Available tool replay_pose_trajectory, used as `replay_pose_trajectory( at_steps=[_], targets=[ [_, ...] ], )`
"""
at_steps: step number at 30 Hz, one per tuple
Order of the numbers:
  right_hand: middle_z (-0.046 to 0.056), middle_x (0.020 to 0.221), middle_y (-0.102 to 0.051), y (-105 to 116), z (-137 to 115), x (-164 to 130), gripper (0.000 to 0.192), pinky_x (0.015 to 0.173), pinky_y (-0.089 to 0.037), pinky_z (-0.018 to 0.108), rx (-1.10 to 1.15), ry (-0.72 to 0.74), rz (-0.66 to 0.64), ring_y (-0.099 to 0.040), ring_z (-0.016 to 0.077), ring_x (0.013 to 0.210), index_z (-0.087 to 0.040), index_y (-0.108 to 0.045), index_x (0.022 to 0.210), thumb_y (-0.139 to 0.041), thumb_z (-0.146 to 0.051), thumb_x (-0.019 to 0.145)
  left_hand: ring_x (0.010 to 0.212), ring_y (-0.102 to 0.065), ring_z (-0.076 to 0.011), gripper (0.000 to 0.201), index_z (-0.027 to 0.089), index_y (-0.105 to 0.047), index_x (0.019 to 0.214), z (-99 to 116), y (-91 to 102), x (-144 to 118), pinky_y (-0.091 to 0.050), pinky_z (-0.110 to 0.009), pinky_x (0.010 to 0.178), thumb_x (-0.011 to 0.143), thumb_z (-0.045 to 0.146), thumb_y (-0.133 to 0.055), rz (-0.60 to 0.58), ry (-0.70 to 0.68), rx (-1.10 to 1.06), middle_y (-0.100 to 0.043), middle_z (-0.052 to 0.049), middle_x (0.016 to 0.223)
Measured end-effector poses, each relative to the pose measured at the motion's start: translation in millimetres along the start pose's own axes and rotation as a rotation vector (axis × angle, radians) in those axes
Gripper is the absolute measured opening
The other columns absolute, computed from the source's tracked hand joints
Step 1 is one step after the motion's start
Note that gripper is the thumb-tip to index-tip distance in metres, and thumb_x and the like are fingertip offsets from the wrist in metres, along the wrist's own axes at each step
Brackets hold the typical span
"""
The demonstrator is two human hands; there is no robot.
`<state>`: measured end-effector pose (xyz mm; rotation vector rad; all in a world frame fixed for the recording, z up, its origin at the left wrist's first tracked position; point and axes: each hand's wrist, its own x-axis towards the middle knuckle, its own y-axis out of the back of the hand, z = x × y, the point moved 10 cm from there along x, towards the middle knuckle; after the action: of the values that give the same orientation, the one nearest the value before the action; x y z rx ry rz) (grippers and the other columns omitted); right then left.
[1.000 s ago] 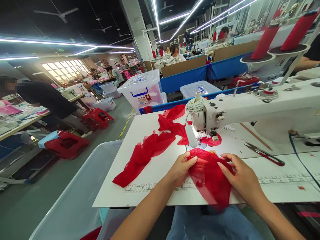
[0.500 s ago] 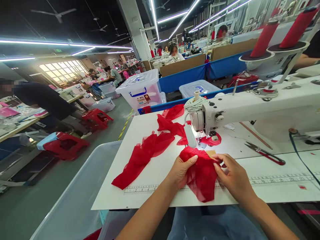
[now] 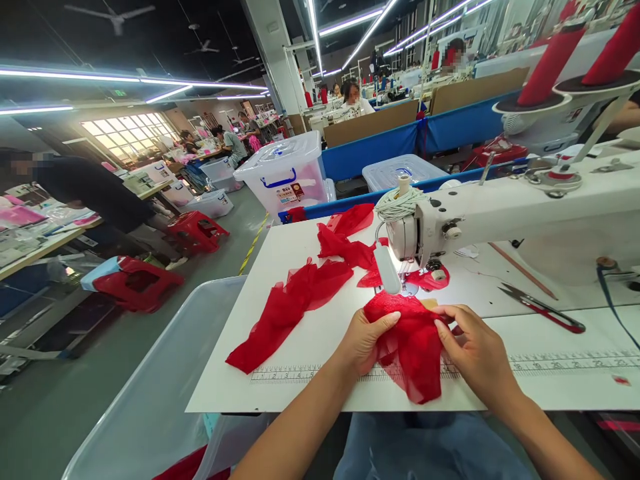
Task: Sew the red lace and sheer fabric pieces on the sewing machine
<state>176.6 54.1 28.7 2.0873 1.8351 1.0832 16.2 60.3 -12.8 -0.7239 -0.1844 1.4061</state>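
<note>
Two hands rest on one piece of red cloth (image 3: 413,340) at the near edge of the table (image 3: 280,267), just at 6 o'clock from the needle area of the sewing machine (image 3: 500,213). The left hand (image 3: 365,340) presses the cloth's left edge, thumb stretched across the top toward 2 o'clock, fingers curled under or against the fold; it looks like a loose pinch, though the fingers are partly hidden. The right hand (image 3: 475,353) lies on the right edge, fingers nearly straight and pointing to 10 o'clock, fingertips on the cloth, not closed round it. The cloth sits between the hands, touching both, and its long axis runs from 12 to 6 o'clock: the upper end lies flat just below the presser foot, the lower end hangs a little over the table edge across the printed ruler (image 3: 550,365). Both hands are about equally near it; the left is slightly closer to the needle. The cloth is thin, sheer and bunched, with soft folds, denser red at the top. More red fabric (image 3: 295,307) trails off toward 10 o'clock, well apart from the hands. Snips (image 3: 543,308) lie at 3 o'clock, apart from the right hand.
</note>
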Motion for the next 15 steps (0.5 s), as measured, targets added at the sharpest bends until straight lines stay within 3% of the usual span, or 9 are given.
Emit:
replay_pose_trajectory(
  at_steps=[7, 11, 15],
  targets=[
    [0.005, 0.092, -0.068, -9, -10, -1, 0.015, 0.052, -0.048, 0.031, 0.014, 0.02, -0.016, -0.064, 0.0206, 0.076, -0.027, -0.059, 0.091, -0.045, -0.032, 0.087, 0.094, -0.068, -0.0232, 0.036, 0.011, -0.07, 0.101, -5, -15.4, -1, -0.049, -0.033, 0.091, 0.07, 0.024, -0.083, -0.167, 0.02, -0.046, -0.073, -0.011, 0.096],
    [0.005, 0.096, -0.069, -13, -14, -1, 0.017, 0.06, -0.051, 0.034, 0.013, 0.053, -0.01, -0.065, 0.022, 0.084, -0.026, -0.059, 0.094, -0.045, -0.03, 0.087, 0.094, -0.068, -0.0235, 0.026, 0.012, -0.069, 0.094, -1, -5.2, 3, -0.049, -0.035, 0.094, 0.072, 0.022, -0.079, -0.085, 0.011, -0.155, -0.073, -0.009, 0.091],
    [0.007, 0.104, -0.067, -17, -8, -1, 0.021, 0.07, -0.053, 0.036, 0.026, 0.006, -0.018, -0.064, 0.0236, 0.094, -0.026, -0.06, 0.097, -0.045, -0.027, 0.083, 0.091, -0.069, -0.0239, 0.02, 0.011, -0.066, 0.086, -10, 3.0, 5, -0.051, -0.037, 0.092, 0.077, 0.027, -0.072, -0.01, 0.14, -0.313, -0.072, -0.01, 0.088]
  ],
)
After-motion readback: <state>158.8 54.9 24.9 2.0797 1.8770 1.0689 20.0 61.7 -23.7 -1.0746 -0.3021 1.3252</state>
